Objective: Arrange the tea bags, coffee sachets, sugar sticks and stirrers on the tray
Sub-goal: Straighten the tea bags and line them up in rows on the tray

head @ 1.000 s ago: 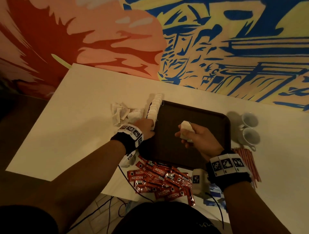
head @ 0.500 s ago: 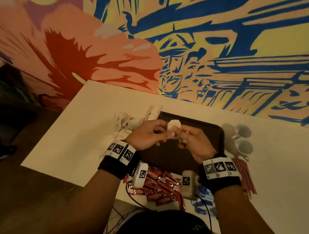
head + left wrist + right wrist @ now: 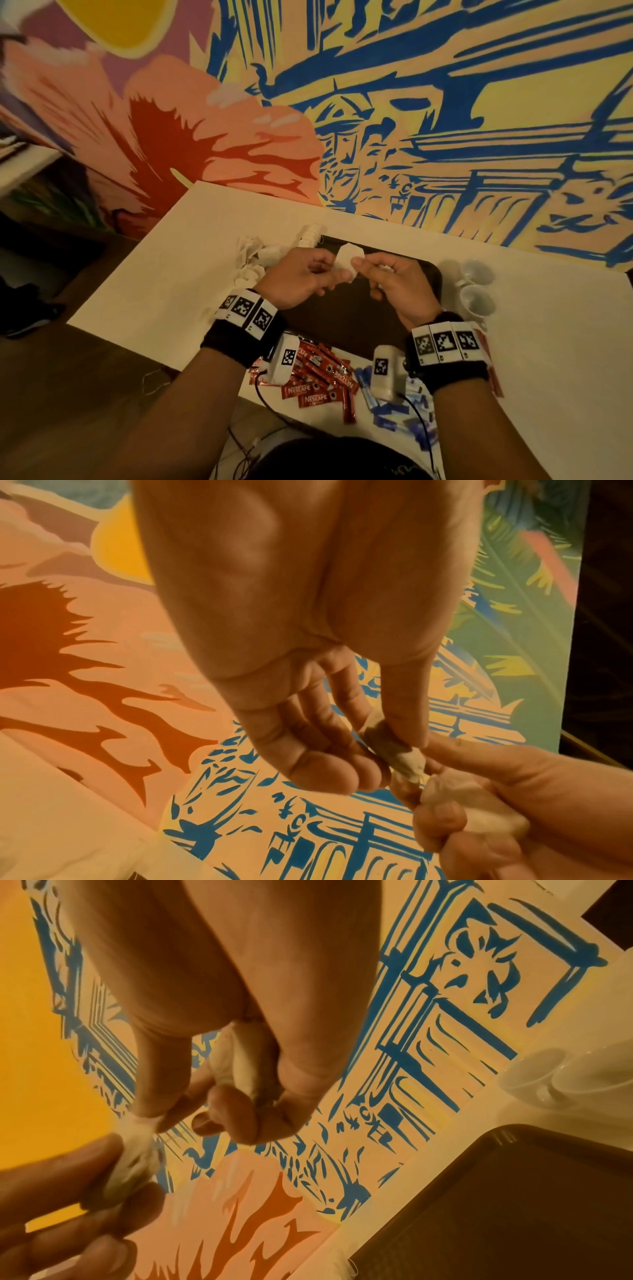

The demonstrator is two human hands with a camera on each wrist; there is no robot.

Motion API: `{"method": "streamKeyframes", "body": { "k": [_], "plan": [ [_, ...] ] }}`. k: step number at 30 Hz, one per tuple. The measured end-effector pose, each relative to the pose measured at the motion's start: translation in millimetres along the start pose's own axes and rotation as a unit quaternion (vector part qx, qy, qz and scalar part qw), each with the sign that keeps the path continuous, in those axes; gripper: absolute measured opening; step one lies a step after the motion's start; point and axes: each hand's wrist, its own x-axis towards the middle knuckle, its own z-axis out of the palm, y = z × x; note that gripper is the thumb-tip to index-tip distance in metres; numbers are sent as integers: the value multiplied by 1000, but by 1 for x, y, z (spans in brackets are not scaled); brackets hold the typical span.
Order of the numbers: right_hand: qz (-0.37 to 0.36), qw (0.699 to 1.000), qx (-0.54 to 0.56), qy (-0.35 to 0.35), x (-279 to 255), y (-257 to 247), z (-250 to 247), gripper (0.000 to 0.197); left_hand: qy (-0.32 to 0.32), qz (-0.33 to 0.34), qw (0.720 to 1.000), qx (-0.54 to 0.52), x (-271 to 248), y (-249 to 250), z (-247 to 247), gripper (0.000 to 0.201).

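Both hands hover over the dark brown tray point(image 3: 342, 322). Between them hangs a white tea bag point(image 3: 347, 262). My left hand point(image 3: 330, 274) pinches one side of it with thumb and fingers, as the left wrist view shows on the tea bag point(image 3: 394, 750). My right hand point(image 3: 359, 265) pinches the other side, and its curled fingers also hold more tea bags point(image 3: 240, 1066). A row of tea bags point(image 3: 310, 234) stands along the tray's left edge. Loose tea bags point(image 3: 253, 260) lie left of the tray.
Red coffee sachets point(image 3: 318, 380) and blue sugar sticks point(image 3: 394, 411) lie at the table's near edge in front of the tray. Red stirrers point(image 3: 489, 363) and two white cups point(image 3: 476, 287) sit right of the tray. A painted wall rises behind the white table point(image 3: 171, 274).
My left hand left the tea bag row at the tray's edge and came over to the right hand. Both now pinch one tea bag, held higher above the tray.
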Motion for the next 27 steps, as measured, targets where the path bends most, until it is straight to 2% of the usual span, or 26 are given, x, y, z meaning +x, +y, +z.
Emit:
{"method": "streamKeyframes", "body": {
  "k": [3, 7, 12, 15, 21, 27],
  "plan": [
    [-17, 1000, 0, 9, -8, -1, -10, 16, 0, 1, 1000, 19, -3, 1, 13, 28],
    [-29, 999, -18, -11, -16, -1, -18, 12, 17, 24, 999, 24, -7, 10, 28, 19],
    [-26, 999, -1, -39, -21, -7, -20, 14, 13, 16, 998, 58, -10, 10, 34, 34],
    [-38, 998, -23, -49, -22, -11, -23, 10, 15, 16, 998, 61, -13, 11, 37, 31],
    [-64, 996, -52, -18, -19, -9, -21, 9, 7, 0, 996, 93, -16, 8, 37, 35],
    [-55, 995, -63, -48, -10, -10, -11, 8, 14, -1, 998, 66, -13, 1, 34, 26]
  ]
}}
